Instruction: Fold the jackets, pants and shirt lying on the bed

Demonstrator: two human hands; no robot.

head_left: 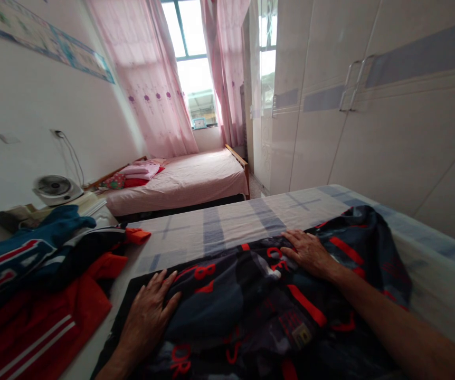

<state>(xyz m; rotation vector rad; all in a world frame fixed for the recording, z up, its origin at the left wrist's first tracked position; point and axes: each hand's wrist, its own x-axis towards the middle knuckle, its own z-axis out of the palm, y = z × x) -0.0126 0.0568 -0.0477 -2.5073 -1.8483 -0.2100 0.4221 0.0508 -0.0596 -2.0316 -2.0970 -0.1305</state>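
Note:
A dark garment [219, 301] with red lettering and red stripes lies spread over the bed [235, 224] in front of me. My left hand [148, 306] rests flat on its left part, fingers stretched out and slightly apart. Near the garment's far edge, right of the middle, my right hand [306, 253] also lies flat with the fingers extended. Neither hand grips the cloth. At the right the garment is bunched and raised in folds. Its near edge runs out of the bottom of the view.
A pile of clothes [49, 279], blue, black, red and orange, lies at the left. Behind it a small fan [55, 187] stands on a nightstand. A second bed [188, 177] with folded pink bedding is by the curtained window. White wardrobes [330, 137] line the right side.

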